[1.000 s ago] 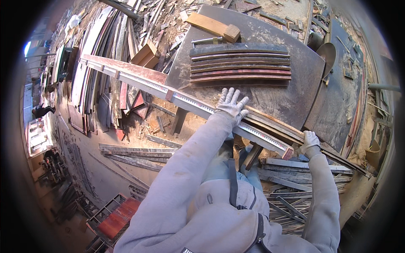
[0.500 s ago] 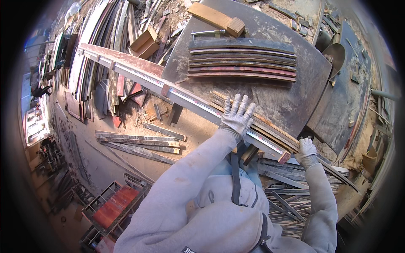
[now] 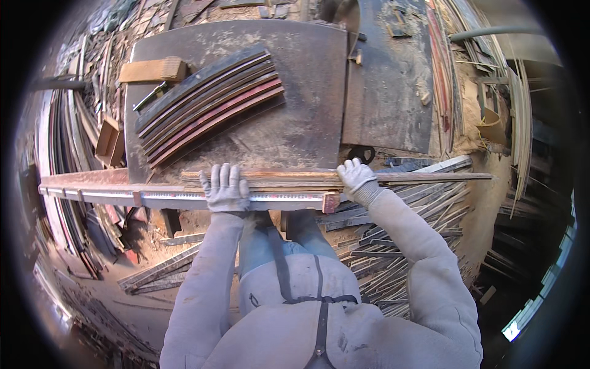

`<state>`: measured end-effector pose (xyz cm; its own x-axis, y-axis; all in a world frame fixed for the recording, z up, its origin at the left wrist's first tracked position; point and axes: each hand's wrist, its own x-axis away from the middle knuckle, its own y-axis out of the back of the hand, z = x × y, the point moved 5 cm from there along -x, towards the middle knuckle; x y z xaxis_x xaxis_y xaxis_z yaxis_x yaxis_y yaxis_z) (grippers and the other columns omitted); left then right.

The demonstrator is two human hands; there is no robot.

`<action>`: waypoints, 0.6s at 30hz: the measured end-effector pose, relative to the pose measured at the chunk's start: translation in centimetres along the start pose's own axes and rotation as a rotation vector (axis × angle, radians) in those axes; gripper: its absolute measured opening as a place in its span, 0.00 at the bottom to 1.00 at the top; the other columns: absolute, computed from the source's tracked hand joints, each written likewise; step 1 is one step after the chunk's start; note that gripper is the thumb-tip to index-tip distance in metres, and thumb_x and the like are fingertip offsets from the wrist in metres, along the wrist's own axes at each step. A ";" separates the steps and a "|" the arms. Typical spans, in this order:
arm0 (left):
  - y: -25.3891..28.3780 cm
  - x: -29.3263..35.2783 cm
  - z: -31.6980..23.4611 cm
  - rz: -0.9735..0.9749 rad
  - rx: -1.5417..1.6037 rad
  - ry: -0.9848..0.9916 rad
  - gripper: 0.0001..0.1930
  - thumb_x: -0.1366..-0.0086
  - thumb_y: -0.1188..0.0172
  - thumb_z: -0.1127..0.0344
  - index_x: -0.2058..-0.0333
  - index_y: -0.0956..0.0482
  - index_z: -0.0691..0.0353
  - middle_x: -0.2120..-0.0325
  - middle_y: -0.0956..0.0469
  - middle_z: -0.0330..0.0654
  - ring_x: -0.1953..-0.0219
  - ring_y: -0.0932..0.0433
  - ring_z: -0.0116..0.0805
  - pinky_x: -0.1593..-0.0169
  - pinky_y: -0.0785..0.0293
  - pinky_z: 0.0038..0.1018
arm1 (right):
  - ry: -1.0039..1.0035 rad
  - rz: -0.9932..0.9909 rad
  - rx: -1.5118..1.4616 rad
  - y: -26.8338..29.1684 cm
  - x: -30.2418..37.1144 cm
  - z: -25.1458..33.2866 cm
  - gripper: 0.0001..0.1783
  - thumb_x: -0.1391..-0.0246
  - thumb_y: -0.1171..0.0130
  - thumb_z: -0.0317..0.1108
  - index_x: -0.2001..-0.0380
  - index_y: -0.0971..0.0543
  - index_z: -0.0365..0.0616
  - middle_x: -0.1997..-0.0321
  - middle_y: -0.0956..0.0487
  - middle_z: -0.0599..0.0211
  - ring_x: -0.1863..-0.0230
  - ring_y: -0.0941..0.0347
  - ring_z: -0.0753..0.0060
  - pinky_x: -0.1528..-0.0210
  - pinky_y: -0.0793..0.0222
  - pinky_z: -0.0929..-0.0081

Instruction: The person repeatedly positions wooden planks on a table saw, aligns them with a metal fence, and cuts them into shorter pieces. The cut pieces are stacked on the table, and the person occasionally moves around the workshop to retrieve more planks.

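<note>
My left hand, in a pale work glove, lies with its fingers stretched over a bundle of thin wooden strips and a rail with a measuring tape along it. The strips lie along the near edge of the metal saw table. Farther right, my gloved right hand has its fingers bent over the strips, just beyond the reddish block at the rail's end. Its thumb and the strips' underside are hidden. Some strip ends reach well past this hand to the right.
A slanted stack of curved dark-faced boards rests on the table beside a wooden block. A round saw blade stands at the table's far side. Loose offcuts are heaped below my right arm.
My view has turned to the right, so the rail and strips now run level across it. Both hands stay on the strips, the right one still bent over them.
</note>
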<state>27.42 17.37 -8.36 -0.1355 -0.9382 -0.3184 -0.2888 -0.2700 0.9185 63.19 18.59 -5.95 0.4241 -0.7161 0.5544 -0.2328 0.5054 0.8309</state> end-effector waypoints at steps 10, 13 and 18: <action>-3.6 -10.1 4.1 0.187 -0.117 -0.002 0.21 0.26 0.48 0.53 0.40 0.20 0.53 0.39 0.21 0.41 0.30 0.30 0.46 0.20 0.52 0.59 | -0.113 -0.236 -0.093 5.2 -6.6 -5.2 0.22 0.49 0.36 0.30 0.49 0.25 0.42 0.51 0.23 0.55 0.46 0.25 0.53 0.43 0.24 0.57; -4.9 -15.0 4.1 0.238 -0.137 0.015 0.20 0.26 0.48 0.53 0.41 0.19 0.52 0.41 0.21 0.39 0.32 0.29 0.44 0.21 0.51 0.56 | -0.170 -0.275 -0.071 5.6 -6.7 -10.1 0.30 0.45 0.33 0.35 0.40 0.27 0.40 0.45 0.22 0.55 0.41 0.26 0.52 0.33 0.32 0.53; -6.3 -20.4 4.7 0.295 -0.152 0.063 0.19 0.25 0.46 0.54 0.42 0.18 0.52 0.42 0.20 0.38 0.33 0.28 0.43 0.21 0.49 0.55 | -0.433 -0.251 0.061 2.5 -5.1 -20.6 0.56 0.52 0.23 0.45 0.25 0.40 0.37 0.29 0.31 0.49 0.26 0.37 0.46 0.17 0.55 0.45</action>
<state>27.56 39.17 -8.74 -0.1320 -0.9910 -0.0232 -0.1003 -0.0099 0.9949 78.46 33.37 -7.67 0.0747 -0.9525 0.2954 -0.2262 0.2723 0.9353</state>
